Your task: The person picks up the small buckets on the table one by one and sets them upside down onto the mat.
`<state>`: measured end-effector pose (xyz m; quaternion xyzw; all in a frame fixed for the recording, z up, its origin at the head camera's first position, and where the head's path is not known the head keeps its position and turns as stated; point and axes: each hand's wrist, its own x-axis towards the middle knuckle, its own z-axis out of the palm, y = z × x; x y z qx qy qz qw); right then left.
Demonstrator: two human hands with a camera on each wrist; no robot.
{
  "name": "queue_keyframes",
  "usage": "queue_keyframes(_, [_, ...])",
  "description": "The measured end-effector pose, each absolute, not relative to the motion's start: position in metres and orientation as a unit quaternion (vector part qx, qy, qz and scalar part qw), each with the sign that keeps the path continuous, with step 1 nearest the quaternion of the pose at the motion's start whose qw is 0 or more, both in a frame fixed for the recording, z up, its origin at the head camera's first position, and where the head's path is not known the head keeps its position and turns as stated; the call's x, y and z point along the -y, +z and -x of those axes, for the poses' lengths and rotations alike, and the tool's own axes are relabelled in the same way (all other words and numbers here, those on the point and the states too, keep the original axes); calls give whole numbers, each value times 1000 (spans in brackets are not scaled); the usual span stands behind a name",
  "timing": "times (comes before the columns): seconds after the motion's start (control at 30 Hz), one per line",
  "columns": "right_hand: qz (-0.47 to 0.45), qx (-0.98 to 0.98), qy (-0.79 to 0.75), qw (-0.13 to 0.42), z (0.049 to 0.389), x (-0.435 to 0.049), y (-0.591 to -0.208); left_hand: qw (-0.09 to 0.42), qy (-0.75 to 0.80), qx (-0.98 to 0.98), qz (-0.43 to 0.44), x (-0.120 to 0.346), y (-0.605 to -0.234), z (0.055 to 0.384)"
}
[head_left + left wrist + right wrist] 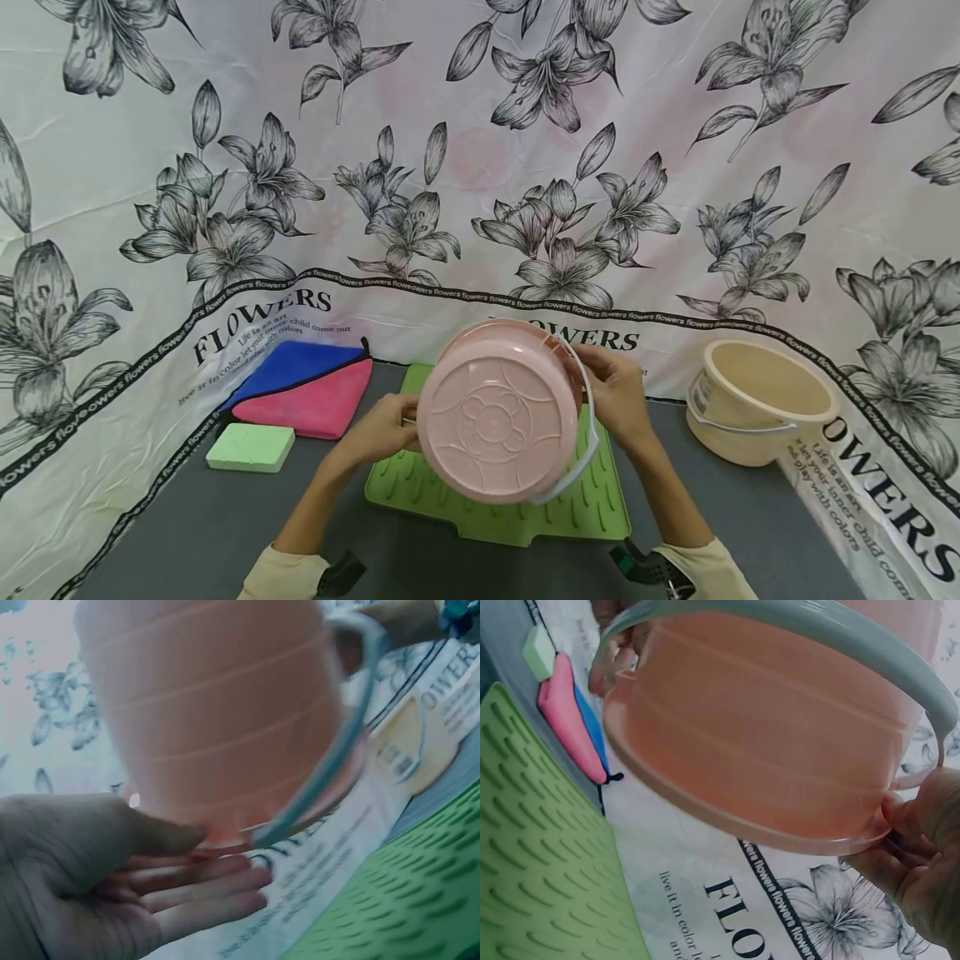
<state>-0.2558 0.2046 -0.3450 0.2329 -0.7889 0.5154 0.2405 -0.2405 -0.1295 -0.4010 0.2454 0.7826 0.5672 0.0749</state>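
Observation:
A pink bucket (497, 421) is held in the air, tipped so that its round base with a flower relief faces the head camera. My left hand (386, 429) pinches its rim on the left; in the left wrist view the thumb of that hand (112, 877) lies over the rim and the fingers lie under it. On the other side my right hand (615, 392) grips the rim near the grey handle (588, 425), which hangs loose. The right wrist view shows the right hand (919, 855) with thumb and fingers on the rim. The bucket's inside is hidden from the head camera.
Beneath the bucket lies a green ridged mat (420, 492) on the dark grey table (420, 567). A folded blue and pink cloth (307, 392) and a light green sponge (251, 447) lie on the left. At the right stands a cream bucket (738, 425). Flower-printed fabric (465, 208) hangs behind.

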Motion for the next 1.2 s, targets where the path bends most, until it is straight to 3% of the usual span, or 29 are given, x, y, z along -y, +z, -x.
queue_keyframes(0.17, [-205, 783, 545, 219, 260, -206, -348, 125, 665, -713, -185, 120, -410, 239])
queue_keyframes(0.3, [-165, 775, 576, 203, 261, -206, -350, 112, 711, -677, -151, 113, -411, 237])
queue_keyframes(0.63, [-82, 700, 709, 15, 244, -193, -377, 30, 740, -670, -51, 98, -409, 231])
queue_keyframes(0.9, [-134, 664, 727, -114, 225, -167, -411, -6, 775, -631, -35, 97, -404, 230])
queue_keyframes(1.2, [-131, 629, 762, -84, 228, -151, -414, -27, 772, -635, -20, 96, -405, 234])
